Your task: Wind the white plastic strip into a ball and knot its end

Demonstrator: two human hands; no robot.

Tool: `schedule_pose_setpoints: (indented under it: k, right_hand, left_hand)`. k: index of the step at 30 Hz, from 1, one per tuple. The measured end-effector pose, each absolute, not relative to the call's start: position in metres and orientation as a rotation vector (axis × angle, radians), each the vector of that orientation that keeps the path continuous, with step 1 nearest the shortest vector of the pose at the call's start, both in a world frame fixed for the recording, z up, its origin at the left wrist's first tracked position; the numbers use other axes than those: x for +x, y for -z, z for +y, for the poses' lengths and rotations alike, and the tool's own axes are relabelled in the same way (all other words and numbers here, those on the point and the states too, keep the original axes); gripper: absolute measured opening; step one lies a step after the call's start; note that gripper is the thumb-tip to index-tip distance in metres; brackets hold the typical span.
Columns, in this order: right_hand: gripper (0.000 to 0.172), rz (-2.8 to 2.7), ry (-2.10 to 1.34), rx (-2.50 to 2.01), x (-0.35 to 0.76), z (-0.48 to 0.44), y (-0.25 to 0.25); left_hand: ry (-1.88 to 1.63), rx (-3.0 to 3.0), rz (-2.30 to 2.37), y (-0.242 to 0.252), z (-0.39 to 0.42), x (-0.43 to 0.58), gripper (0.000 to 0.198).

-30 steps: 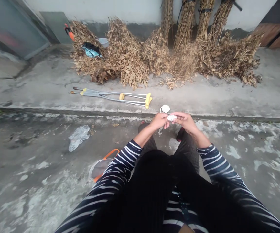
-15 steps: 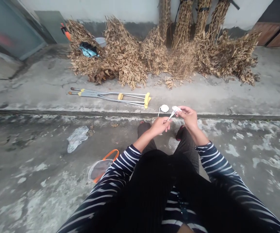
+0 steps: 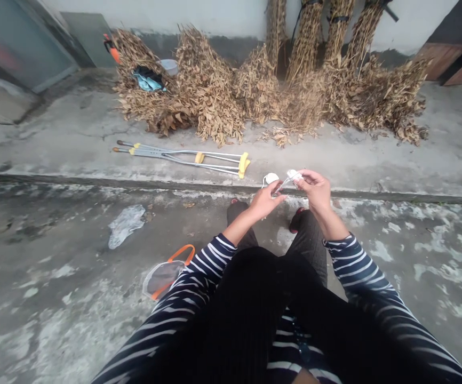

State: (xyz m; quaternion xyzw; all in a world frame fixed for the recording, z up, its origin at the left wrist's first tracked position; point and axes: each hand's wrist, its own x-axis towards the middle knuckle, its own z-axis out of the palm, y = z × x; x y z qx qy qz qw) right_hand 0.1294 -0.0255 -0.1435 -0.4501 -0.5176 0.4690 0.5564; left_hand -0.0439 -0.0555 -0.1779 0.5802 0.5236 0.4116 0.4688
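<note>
My right hand point(image 3: 315, 186) is closed around a small white bundle point(image 3: 293, 175), gripping it with the thumb and fingertips. A pale cord point(image 3: 283, 184) runs from this bundle down to my left hand point(image 3: 265, 200). The left thumb stands apart from the index finger, and the cord's end is lost among the left fingers. Just beyond them, a second round white bundle point(image 3: 271, 178) lies on the edge of the concrete step, with a thin strand at its left side. Both bundles are too small to tell what they are made of.
A pair of crutches point(image 3: 183, 157) with yellow pads lies on the step point(image 3: 74, 154). Dried plant stalks point(image 3: 210, 90) are heaped along the wall. Lower down are a crumpled clear plastic bag point(image 3: 127, 226) and a mesh bag point(image 3: 165, 278) with orange handles.
My left fingers have loosened from a tight pinch, and the thumb now sits apart. The left hand has risen slightly; the right hand has shifted a little right and up with its bundle.
</note>
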Motion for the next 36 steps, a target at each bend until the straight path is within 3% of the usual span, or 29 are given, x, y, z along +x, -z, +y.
schedule_pose_setpoints:
  k: [4,9,19,25,31,36]
  right_hand:
    - [0.04,-1.231,-1.156,-1.017,0.126,-0.03,0.134]
    - [0.041,-1.279,-1.154,-1.026,0.125,-0.031,0.126]
    - [0.039,-1.287,-1.085,-1.054,0.132,-0.023,0.128]
    - [0.037,-1.287,-1.038,-1.086,0.131,-0.017,0.14]
    - [0.021,-1.564,-0.638,-1.125,0.127,-0.027,0.145]
    - [0.021,-1.742,-0.444,-1.023,0.126,-0.039,0.139]
  left_hand:
    - [-1.111,1.544,1.378,0.169,-0.049,-0.035,0.046]
    - [-1.174,1.467,1.281,0.16,-0.044,-0.025,0.019]
    - [-1.088,1.076,0.845,0.156,-0.051,-0.032,0.025]
    - [-1.112,1.084,0.964,0.152,-0.058,-0.032,0.018]
    - [-1.037,1.097,0.993,0.148,-0.058,-0.027,0.018]
    - [-0.973,1.016,1.0,0.154,-0.052,-0.03,0.023]
